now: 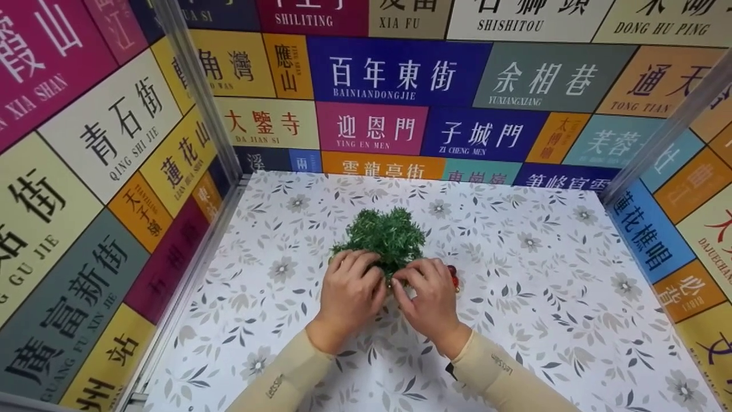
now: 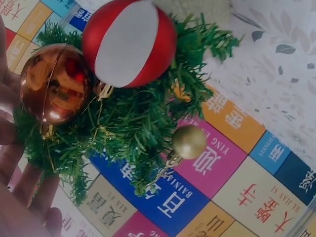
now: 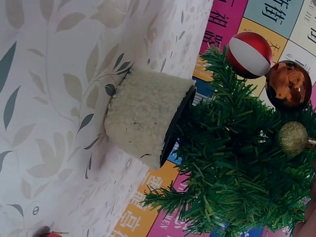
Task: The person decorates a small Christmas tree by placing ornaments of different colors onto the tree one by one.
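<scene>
- While the small green tree (image 1: 386,232) stands upright near the middle of the table (image 1: 514,343), both hands meet at its near side, close to each other but apart.
- The left hand (image 1: 354,283) is at the tree's near left, back upward, its fingers bent in against the branches.
- The right hand (image 1: 429,294) is at the near right, fingers bent, thumb and forefinger brought close together at the edge of the greenery.
- Because the fingertips are small and partly hidden, I cannot tell what, if anything, either hand pinches.
- A red-and-white bauble (image 3: 250,55) hangs on the near side of the tree, with a shiny copper bauble (image 3: 289,86) a little higher, just beside it.
- A small gold bauble (image 3: 293,138) is to the right of the copper one, in front of the branches.
- Below the greenery, a cream fleecy pot (image 3: 145,118) with a dark rim rests on the table.
- Some red ornaments (image 1: 454,277) lie just to the right of the right hand.
- Beige sleeves (image 1: 289,377) with dark lettering cover both forearms.
- White cloth printed with grey leaves and flowers covers the table.
- On the left, far and right sides rise walls of coloured panels (image 1: 394,74) bearing Chinese characters and Latin letters.
</scene>
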The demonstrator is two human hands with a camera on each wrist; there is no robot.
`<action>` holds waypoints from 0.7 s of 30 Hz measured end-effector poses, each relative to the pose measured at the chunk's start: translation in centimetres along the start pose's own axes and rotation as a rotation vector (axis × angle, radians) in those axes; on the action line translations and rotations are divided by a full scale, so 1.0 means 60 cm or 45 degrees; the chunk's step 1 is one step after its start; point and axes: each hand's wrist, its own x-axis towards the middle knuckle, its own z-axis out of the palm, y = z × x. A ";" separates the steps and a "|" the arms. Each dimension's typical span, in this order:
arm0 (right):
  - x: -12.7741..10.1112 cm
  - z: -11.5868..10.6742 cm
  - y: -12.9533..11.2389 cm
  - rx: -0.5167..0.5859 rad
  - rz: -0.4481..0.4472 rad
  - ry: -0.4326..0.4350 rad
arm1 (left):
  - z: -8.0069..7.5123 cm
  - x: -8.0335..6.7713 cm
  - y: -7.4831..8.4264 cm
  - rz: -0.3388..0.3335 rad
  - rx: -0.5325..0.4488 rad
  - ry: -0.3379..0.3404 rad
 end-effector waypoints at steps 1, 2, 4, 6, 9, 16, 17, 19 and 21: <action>0.001 0.000 0.000 0.000 0.006 0.005 | 0.001 0.002 0.000 -0.001 0.005 0.000; 0.002 0.000 0.001 0.000 0.012 0.009 | 0.001 0.003 0.000 -0.003 0.007 0.001; 0.003 0.000 0.002 0.000 0.021 0.013 | 0.002 0.005 -0.001 -0.011 0.013 -0.011; 0.004 0.000 0.003 -0.008 0.024 0.009 | 0.002 0.005 0.000 -0.016 0.013 -0.032; 0.002 0.000 0.002 -0.024 0.021 -0.014 | 0.000 0.003 0.001 -0.038 -0.004 -0.069; 0.001 -0.003 0.003 -0.064 0.003 -0.074 | -0.005 0.002 0.001 -0.109 -0.047 -0.179; 0.001 -0.002 0.003 -0.070 -0.005 -0.078 | -0.005 0.002 0.001 -0.113 -0.052 -0.191; 0.000 -0.002 0.003 -0.083 -0.022 -0.086 | -0.006 0.001 0.001 -0.119 -0.055 -0.203; -0.002 -0.002 0.003 -0.080 -0.024 -0.082 | -0.006 0.001 0.001 -0.130 -0.060 -0.194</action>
